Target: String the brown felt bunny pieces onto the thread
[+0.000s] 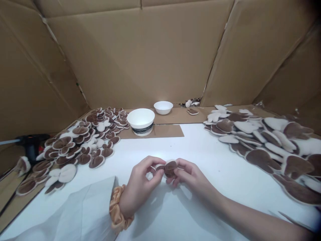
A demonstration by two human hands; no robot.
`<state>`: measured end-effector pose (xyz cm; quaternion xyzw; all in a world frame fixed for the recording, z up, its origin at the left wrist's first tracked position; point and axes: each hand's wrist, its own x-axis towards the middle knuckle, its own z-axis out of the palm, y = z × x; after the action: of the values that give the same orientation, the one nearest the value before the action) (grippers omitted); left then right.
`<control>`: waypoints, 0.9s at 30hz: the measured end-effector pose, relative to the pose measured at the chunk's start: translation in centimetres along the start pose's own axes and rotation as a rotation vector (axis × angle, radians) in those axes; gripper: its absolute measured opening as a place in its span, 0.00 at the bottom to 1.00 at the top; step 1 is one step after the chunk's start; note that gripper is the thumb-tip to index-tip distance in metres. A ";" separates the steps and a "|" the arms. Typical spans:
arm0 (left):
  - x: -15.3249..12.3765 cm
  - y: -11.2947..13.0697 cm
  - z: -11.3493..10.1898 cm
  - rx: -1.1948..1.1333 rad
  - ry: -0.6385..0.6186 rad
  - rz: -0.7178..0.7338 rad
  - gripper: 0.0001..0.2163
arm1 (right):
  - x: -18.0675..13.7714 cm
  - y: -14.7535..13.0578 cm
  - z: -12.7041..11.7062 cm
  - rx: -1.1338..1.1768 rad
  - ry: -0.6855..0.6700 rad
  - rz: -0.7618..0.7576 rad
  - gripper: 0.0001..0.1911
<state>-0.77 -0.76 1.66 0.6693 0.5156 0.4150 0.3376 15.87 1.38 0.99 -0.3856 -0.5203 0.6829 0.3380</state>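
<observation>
Together, the left hand (142,184) and the right hand (193,175) are holding one small brown-and-white piece (171,169) over the table (195,142). The left thumb and forefinger are pinching its narrow left end, while the right thumb and fingers are clamping its rounded end. Its brown face is showing, and the fingertips are covering parts of the edge.

An orange scrunchie (117,211) is circling the left wrist, beside a pale sleeve (85,207). Well to the left, a heap of small pieces (75,140) is spreading across the table, with a black glue gun (32,145) standing beyond it. On the right, a heap of larger pieces (265,144) is lying near the forearm. A bowl with a black band (140,118) is standing on cardboard (172,130); a smaller bowl (163,107) is sitting behind it. Farther right, a loose piece (192,112) is lying near the back wall (150,57).
</observation>
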 end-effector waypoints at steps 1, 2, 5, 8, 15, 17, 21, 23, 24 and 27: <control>0.5 0.1 -0.7 -0.017 0.016 -0.013 0.07 | 0.1 0.2 -0.1 0.019 0.015 0.013 0.11; 1.0 0.2 -1.7 -0.030 0.056 -0.036 0.08 | 0.3 0.4 -0.2 0.034 0.038 0.018 0.13; 2.7 0.4 -6.5 0.021 0.140 -0.072 0.15 | 0.6 0.9 -0.4 0.034 0.081 -0.002 0.17; 3.4 0.3 -12.3 0.185 0.342 -0.097 0.17 | 0.8 1.1 -0.5 -0.001 0.063 -0.006 0.17; 1.5 -2.0 -21.7 0.422 0.403 -0.239 0.18 | 0.9 1.7 -0.9 -0.055 0.051 0.054 0.18; 1.0 -2.6 -23.4 0.440 0.400 -0.253 0.19 | 0.9 1.8 -1.1 -0.092 0.026 0.064 0.18; 0.5 -3.6 -25.5 0.517 0.451 -0.275 0.21 | 0.7 1.6 -1.4 -0.207 -0.003 0.094 0.19; 0.5 -4.2 -25.9 0.554 0.478 -0.277 0.22 | 0.7 1.6 -1.5 -0.251 -0.015 0.109 0.19; 0.5 -4.6 -26.0 0.569 0.489 -0.279 0.22 | 0.7 1.5 -1.5 -0.264 -0.022 0.114 0.19; 0.3 -5.5 -26.3 0.644 0.510 -0.300 0.21 | 0.8 1.6 -1.7 -0.288 -0.032 0.113 0.19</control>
<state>-26.76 1.49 8.17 0.5341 0.7773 0.3313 0.0300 16.88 2.47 -1.03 -0.4478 -0.5958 0.6252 0.2315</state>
